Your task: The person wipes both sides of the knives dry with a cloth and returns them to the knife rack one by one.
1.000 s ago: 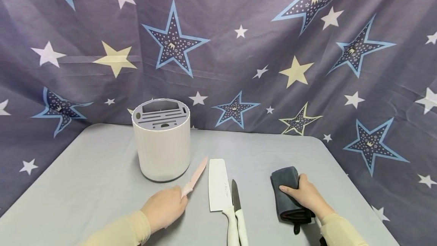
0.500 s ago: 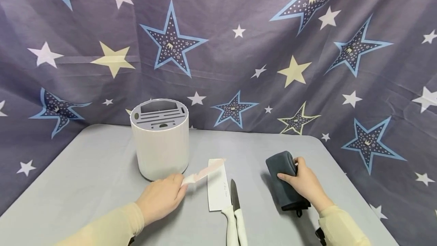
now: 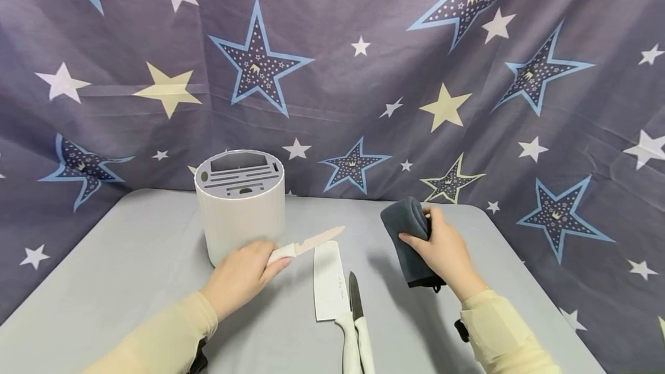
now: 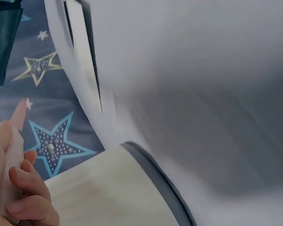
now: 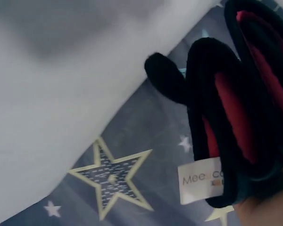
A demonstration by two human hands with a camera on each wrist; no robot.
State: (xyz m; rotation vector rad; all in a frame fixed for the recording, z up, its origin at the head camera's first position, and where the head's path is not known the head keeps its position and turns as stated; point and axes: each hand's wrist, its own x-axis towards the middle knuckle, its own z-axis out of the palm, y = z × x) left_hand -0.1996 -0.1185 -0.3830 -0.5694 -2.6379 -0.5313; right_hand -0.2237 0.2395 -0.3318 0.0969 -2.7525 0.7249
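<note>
Pink-bladed knife (image 3: 310, 242) in curled L hand (image 3: 243, 274); R hand (image 3: 445, 254) grips cloth (image 3: 411, 263).

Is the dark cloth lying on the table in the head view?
No, the right hand holds the cloth above the table, its shadow falling apart from it.

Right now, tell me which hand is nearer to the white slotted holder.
Left. The left hand, holding a knife, is just in front of the white slotted holder; the right hand, holding a folded dark cloth, is farther away, to the holder's right.
</note>
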